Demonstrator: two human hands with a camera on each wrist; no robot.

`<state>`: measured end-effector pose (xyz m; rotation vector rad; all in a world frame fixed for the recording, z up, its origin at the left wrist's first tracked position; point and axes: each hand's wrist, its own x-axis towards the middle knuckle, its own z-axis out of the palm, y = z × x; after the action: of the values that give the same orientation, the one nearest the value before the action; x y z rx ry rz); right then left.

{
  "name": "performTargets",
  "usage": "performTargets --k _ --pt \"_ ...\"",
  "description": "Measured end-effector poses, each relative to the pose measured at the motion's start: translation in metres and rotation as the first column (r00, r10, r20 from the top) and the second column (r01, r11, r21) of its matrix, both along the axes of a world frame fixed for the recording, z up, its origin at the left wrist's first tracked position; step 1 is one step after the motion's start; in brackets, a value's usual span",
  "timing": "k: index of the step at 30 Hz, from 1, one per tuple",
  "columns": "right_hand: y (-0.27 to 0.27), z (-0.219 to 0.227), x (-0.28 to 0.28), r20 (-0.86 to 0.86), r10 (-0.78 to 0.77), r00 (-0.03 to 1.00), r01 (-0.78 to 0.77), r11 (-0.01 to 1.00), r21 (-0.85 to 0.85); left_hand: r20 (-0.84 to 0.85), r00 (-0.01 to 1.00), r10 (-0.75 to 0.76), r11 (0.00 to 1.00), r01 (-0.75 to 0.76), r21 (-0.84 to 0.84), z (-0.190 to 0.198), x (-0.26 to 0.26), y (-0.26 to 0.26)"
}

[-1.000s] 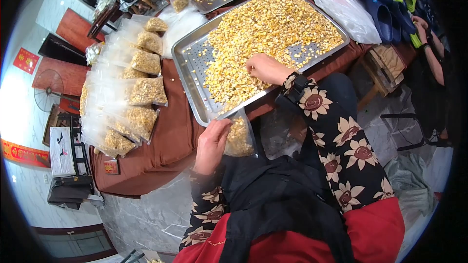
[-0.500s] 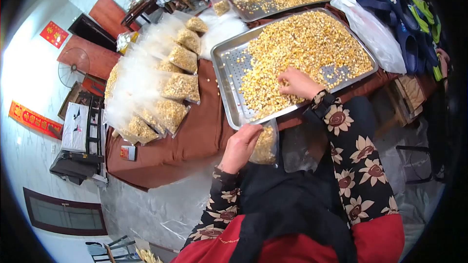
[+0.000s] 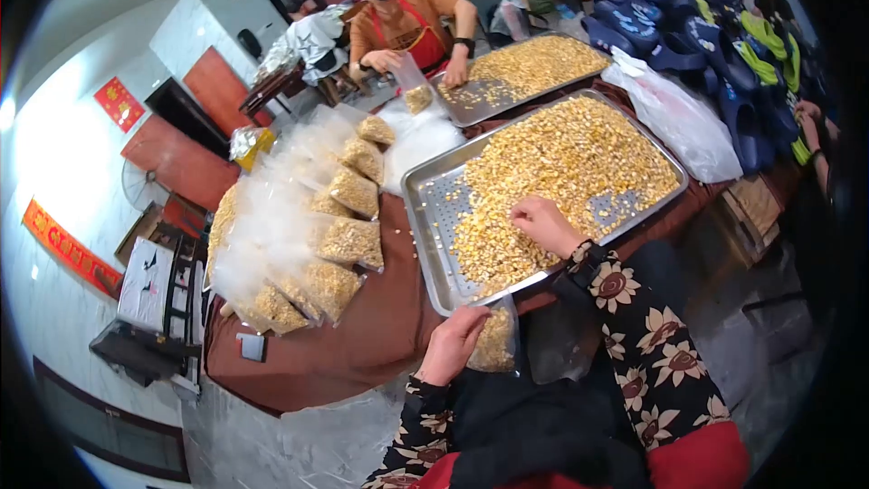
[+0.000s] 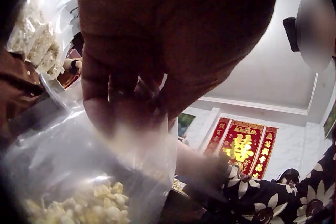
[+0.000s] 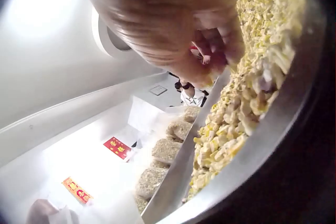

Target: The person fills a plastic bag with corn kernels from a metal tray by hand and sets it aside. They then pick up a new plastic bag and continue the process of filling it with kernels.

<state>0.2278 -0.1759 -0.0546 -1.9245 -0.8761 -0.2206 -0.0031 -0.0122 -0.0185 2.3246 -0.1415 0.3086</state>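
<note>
My left hand [image 3: 453,344] pinches the top of a clear plastic bag [image 3: 494,340] beside the near corner of a perforated metal tray [image 3: 435,264]. Dried corn kernels [image 4: 100,205] fill the lower part of this bag, as the left wrist view shows. Low over the heap of yellow corn kernels [image 3: 561,158] in the tray is my right hand [image 3: 546,223]. In the right wrist view its fingers curl toward the thumb, with a bit of yellow corn showing at the tips.
Several filled bags [image 3: 351,240] crowd the brown tablecloth [image 3: 380,335] on the left. Behind my tray stands a second corn tray [image 3: 534,72], where another person [image 3: 412,23] holds a bag. A white plastic bag [image 3: 679,118] and piled blue and green clogs [image 3: 715,45] are at the right.
The head view has tilted up, bringing the person opposite into fuller view; that person's hand now reaches into the far tray. My left hand keeps hold of the bag, my right stays over the corn.
</note>
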Motion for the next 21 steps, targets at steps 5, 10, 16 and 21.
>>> performTargets --k 5,10,16,21 --pt "0.011 -0.004 0.004 -0.159 -0.027 0.987 0.024 0.999 -0.025 0.033 0.999 -0.033 0.999 0.032 0.017 0.007 -0.003 0.000" --pt "0.001 -0.026 0.020 -0.207 -0.135 0.969 0.167 0.976 0.143 -0.001 1.000 -0.024 0.999 0.024 -0.021 0.006 -0.004 -0.004" --pt "0.004 0.061 -0.028 -0.655 0.548 0.520 -0.322 0.836 0.444 -0.046 0.998 -0.039 0.999 0.038 -0.013 0.005 -0.002 -0.004" --pt "0.015 0.063 -0.059 -0.644 0.655 0.395 -0.678 0.681 0.277 -0.027 0.999 -0.039 0.999 0.040 0.023 0.009 0.001 -0.010"
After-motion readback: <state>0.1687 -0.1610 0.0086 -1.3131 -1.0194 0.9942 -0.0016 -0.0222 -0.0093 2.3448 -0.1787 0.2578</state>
